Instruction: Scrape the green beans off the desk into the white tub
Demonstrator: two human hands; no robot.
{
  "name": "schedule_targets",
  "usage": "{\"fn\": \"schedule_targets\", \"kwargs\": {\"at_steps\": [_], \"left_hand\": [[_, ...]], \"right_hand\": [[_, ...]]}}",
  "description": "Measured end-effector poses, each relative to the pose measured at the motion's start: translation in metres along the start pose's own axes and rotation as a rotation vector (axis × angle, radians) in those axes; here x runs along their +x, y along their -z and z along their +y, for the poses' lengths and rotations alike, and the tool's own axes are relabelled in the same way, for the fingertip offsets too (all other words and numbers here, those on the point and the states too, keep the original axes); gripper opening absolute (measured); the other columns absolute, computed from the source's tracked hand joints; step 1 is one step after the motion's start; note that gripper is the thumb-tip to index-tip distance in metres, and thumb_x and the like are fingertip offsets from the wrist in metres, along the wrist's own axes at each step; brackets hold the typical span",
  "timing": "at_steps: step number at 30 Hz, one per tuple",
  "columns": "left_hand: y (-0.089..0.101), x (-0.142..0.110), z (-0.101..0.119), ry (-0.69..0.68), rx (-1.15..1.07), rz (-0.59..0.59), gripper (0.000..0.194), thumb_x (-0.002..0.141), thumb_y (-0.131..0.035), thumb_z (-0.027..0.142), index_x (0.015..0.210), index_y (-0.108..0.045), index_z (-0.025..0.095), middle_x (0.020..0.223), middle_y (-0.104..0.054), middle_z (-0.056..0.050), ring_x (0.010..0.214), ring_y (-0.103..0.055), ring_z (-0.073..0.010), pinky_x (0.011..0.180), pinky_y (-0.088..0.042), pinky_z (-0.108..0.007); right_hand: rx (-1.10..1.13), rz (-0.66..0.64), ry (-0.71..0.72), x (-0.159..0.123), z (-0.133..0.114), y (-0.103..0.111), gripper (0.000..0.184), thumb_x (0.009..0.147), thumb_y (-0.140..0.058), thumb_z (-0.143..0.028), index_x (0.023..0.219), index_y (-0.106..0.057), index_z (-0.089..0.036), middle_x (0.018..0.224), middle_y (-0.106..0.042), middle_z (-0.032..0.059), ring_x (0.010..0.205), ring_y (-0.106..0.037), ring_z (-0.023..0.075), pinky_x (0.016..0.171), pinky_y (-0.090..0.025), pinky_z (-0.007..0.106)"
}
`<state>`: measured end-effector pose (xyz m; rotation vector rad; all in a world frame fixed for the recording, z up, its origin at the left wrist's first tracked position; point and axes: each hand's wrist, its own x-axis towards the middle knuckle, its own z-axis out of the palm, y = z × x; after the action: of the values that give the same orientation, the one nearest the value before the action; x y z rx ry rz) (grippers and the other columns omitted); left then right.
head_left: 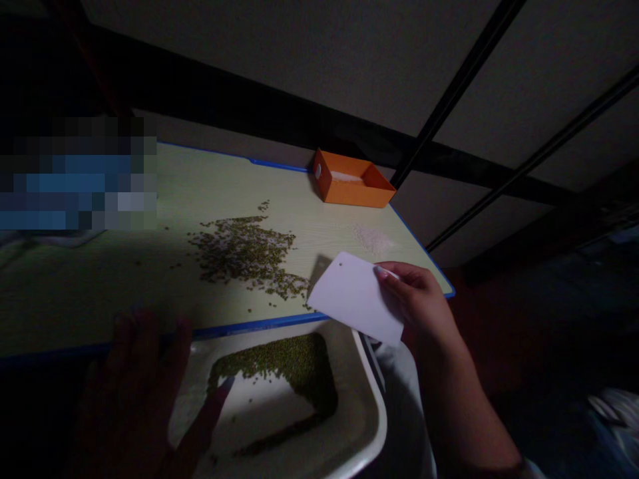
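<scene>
My right hand (pixel 417 299) pinches a white flat scraper (pixel 357 293) with a small hole near one corner. The scraper is over the near edge of the table, by a scattered heap of green beans (pixel 244 253) mixed with white grains. In the dim lower left, my left hand (pixel 144 392) spreads its fingers at the table edge, its thumb reaching over a white basin (pixel 369 399). More green beans (pixel 309 359) lie in the basin, along its far and right sides. Part of the left hand is lost in shadow.
An orange open box (pixel 357 183) with white grains inside stands at the table's far right. Before it lies a small pile of white grains (pixel 372 238). The pale table (pixel 210 179) has a blue rim. A panelled wall runs behind; a blurred patch covers the left.
</scene>
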<state>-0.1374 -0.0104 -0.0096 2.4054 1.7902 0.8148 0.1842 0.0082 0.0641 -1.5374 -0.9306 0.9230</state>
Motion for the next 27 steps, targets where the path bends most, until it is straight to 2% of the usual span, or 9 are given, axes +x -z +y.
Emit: {"fn": "schedule_targets", "kwargs": {"at_steps": [6, 11, 14, 18, 20, 24, 27], "left_hand": [[-0.002, -0.003, -0.002, 0.016, 0.004, -0.011, 0.069, 0.085, -0.030, 0.050, 0.147, -0.003, 0.039, 0.162, 0.007, 0.007, 0.150, -0.005, -0.0322, 0.117, -0.022, -0.070], [-0.002, -0.002, -0.001, 0.021, 0.013, -0.012, 0.070, 0.084, -0.031, 0.051, 0.146, -0.002, 0.040, 0.162, 0.006, 0.005, 0.150, -0.007, -0.0335, 0.114, -0.025, -0.072], [-0.003, -0.002, -0.003, 0.023, 0.013, -0.018, 0.069, 0.084, -0.032, 0.051, 0.147, -0.005, 0.039, 0.163, 0.003, 0.004, 0.150, -0.008, -0.0329, 0.115, -0.024, -0.071], [-0.004, -0.003, -0.004, 0.021, 0.010, -0.010, 0.069, 0.084, -0.030, 0.052, 0.147, -0.004, 0.039, 0.162, 0.005, 0.006, 0.150, -0.008, -0.0337, 0.113, -0.026, -0.072], [-0.004, -0.003, -0.004, 0.004, 0.005, 0.000, 0.070, 0.083, -0.031, 0.052, 0.147, -0.003, 0.040, 0.162, 0.005, 0.007, 0.150, -0.008, -0.0337, 0.113, -0.025, -0.072], [-0.002, -0.004, -0.003, 0.006, -0.002, 0.006, 0.069, 0.084, -0.031, 0.051, 0.147, -0.004, 0.040, 0.162, 0.005, 0.008, 0.150, -0.009, -0.0327, 0.115, -0.024, -0.071], [-0.001, -0.004, -0.003, 0.018, -0.005, -0.001, 0.069, 0.084, -0.031, 0.051, 0.147, -0.004, 0.039, 0.162, 0.003, 0.006, 0.150, -0.009, -0.0323, 0.115, -0.025, -0.070]], "right_hand": [[0.005, -0.021, 0.006, -0.003, 0.007, -0.002, 0.029, 0.070, -0.076, -0.043, 0.082, -0.075, -0.016, 0.062, -0.066, 0.0012, 0.049, -0.053, 0.0102, 0.044, -0.036, 0.022], [0.077, -0.109, -0.009, -0.014, 0.007, -0.009, 0.026, 0.068, -0.080, -0.041, 0.077, -0.075, -0.017, 0.060, -0.066, -0.0001, 0.048, -0.052, 0.0077, 0.044, -0.034, 0.019], [0.087, -0.059, 0.009, -0.022, 0.006, -0.005, 0.026, 0.069, -0.080, -0.041, 0.079, -0.076, -0.018, 0.060, -0.067, 0.0002, 0.046, -0.052, 0.0083, 0.043, -0.035, 0.018], [0.055, 0.138, 0.114, -0.031, 0.008, 0.011, 0.022, 0.074, -0.077, -0.039, 0.085, -0.076, -0.021, 0.067, -0.071, 0.0012, 0.050, -0.058, 0.0116, 0.042, -0.040, 0.021], [-0.004, 0.189, 0.169, -0.037, 0.010, 0.015, 0.019, 0.077, -0.075, -0.037, 0.088, -0.076, -0.022, 0.071, -0.073, 0.0013, 0.052, -0.061, 0.0130, 0.042, -0.043, 0.022], [-0.139, 0.230, 0.350, -0.051, 0.010, 0.012, 0.013, 0.084, -0.070, -0.030, 0.095, -0.075, -0.027, 0.084, -0.076, 0.0011, 0.072, -0.071, 0.0167, 0.052, -0.051, 0.023], [-0.258, 0.195, 0.541, -0.060, 0.003, 0.005, 0.021, 0.087, -0.065, -0.021, 0.104, -0.073, -0.032, 0.098, -0.077, -0.0004, 0.086, -0.073, 0.0172, 0.066, -0.057, 0.026]]}}
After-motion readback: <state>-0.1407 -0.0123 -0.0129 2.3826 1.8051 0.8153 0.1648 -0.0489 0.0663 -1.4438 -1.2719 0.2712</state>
